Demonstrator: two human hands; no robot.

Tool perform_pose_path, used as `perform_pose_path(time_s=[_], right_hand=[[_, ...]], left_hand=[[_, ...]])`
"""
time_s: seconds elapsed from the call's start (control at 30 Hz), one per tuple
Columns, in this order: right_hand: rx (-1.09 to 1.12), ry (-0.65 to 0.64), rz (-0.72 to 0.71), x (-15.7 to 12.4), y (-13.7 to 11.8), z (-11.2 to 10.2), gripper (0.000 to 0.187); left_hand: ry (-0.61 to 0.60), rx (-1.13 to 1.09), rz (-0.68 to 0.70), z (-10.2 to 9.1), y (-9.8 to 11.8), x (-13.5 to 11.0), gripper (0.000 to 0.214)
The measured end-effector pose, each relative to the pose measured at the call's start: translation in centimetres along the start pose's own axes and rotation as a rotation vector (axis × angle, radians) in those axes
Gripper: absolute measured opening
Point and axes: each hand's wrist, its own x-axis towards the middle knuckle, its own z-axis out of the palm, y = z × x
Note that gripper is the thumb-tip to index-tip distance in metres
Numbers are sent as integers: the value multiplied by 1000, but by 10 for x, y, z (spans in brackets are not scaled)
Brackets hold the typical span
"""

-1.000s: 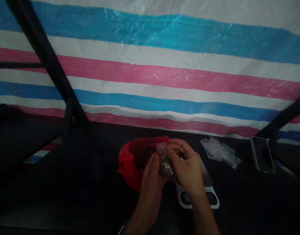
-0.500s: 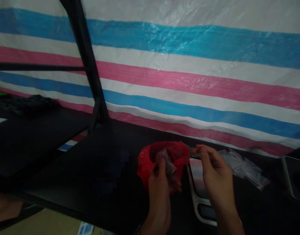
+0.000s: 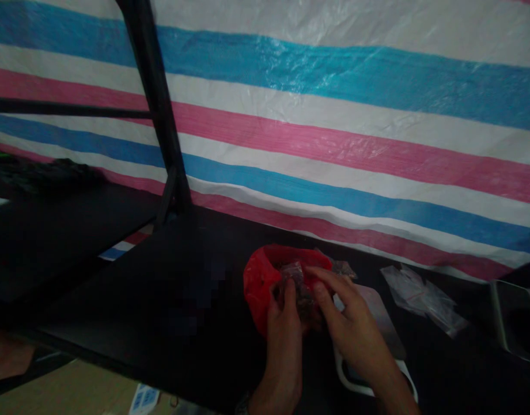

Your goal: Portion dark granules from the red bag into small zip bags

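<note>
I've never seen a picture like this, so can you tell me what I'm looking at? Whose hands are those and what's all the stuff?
The picture comes from a camera worn on a person's head, looking forward and down, so you see that person's own two bare hands. There is no machine here.

The left hand holds a small clear bag with something dark inside. The right hand reaches across and touches that same bag with its fingertips. Just behind the hands sits an open red plastic bag.

Everything rests on a dark table. Under the right hand lies a flat white scale. Further right are a pile of clear little bags and a phone. Behind it all hangs a striped sheet in blue, pink and white, with a black post in front of it.
</note>
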Motion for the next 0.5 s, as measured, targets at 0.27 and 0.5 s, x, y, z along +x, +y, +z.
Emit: perform_pose_path(time_s=[0.27,0.5], right_hand=[[-118,-180,45,-1,-4,25,47],[-118,-169,50,0,-4,29,43]], left_hand=[[102,-100,-46,0,-11,6,34],[81,-121,-88,-6,-8,6,34]])
